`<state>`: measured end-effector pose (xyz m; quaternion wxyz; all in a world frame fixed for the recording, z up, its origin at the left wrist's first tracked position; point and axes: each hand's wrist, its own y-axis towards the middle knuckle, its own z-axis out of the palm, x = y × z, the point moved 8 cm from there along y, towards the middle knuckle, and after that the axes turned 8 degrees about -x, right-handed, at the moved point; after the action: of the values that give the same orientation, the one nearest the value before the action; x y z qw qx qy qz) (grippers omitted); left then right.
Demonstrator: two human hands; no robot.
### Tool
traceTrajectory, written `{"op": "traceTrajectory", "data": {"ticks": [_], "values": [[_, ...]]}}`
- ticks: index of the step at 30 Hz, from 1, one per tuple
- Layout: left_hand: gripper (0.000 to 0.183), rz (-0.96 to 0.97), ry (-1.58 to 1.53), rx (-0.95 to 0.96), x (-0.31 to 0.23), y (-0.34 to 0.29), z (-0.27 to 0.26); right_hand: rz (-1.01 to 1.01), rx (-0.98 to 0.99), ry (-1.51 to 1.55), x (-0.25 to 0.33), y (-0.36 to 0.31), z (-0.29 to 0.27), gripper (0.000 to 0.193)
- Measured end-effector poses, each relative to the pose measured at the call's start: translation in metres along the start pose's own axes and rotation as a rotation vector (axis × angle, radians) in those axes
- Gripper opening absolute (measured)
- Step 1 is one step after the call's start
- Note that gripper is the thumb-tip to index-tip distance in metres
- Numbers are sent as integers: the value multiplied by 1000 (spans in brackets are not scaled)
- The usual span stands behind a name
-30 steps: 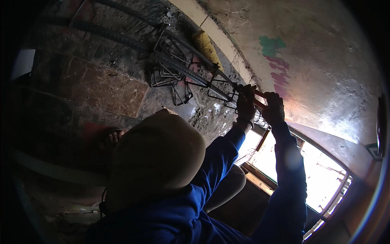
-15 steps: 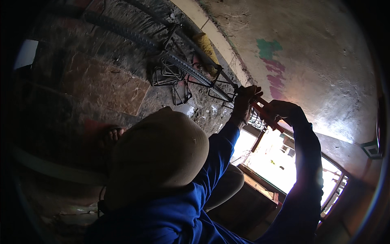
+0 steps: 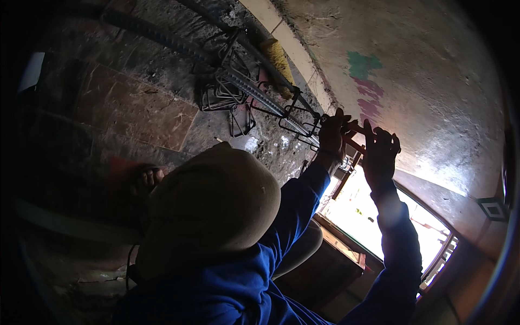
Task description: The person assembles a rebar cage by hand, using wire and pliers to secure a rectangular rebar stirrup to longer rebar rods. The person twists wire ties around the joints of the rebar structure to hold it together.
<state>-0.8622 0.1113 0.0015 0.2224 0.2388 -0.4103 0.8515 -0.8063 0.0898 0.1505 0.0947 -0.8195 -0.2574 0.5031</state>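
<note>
My left hand (image 3: 332, 134) is closed at the far end of a rebar cage (image 3: 254, 93), beside its dark square stirrups. Shadow hides what its fingers grip. Between the hands runs a reddish two-bar tool (image 3: 355, 145), perhaps pincers; its working end is hidden. My right hand (image 3: 381, 154) is raised beside the tool's near ends, fingers spread and thumb apart. It seems to touch the tool, without fingers wrapped round it. Both forearms are in blue sleeves.
Loose bent stirrups (image 3: 223, 95) lie on the dirty floor beneath the cage. A yellow block-like piece (image 3: 276, 62) rests near the wall (image 3: 422, 97), close on the right. My bent knee (image 3: 216, 200) fills the lower middle. Bright light comes through an opening (image 3: 363, 211).
My right hand has turned upright and loosened its fingers from around the red tool. The left hand has shifted slightly right, staying at the cage's end.
</note>
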Motion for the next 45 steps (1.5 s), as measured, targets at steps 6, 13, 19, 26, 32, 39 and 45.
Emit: {"op": "traceTrajectory", "data": {"ticks": [6,13,19,26,32,39,45], "values": [[36,-7,-17,119,-2,4,-2,19,-87,26,1,-3,8,59],[27,-44,1,155,-20,1,-12,-46,439,572,-6,29,50,47],[35,-99,47,81,2,-18,-10,281,1266,1314,-9,-8,97,23],[36,-79,38,237,14,7,-6,282,1219,1309,-10,-11,75,32],[37,6,45,-119,-8,-3,2,-145,-59,-21,8,9,-4,55],[32,-11,-17,7,-1,-5,-1,-57,79,283,0,6,36,54],[21,-18,72,-64,26,-13,-8,-27,96,199,-14,-10,78,73]]}}
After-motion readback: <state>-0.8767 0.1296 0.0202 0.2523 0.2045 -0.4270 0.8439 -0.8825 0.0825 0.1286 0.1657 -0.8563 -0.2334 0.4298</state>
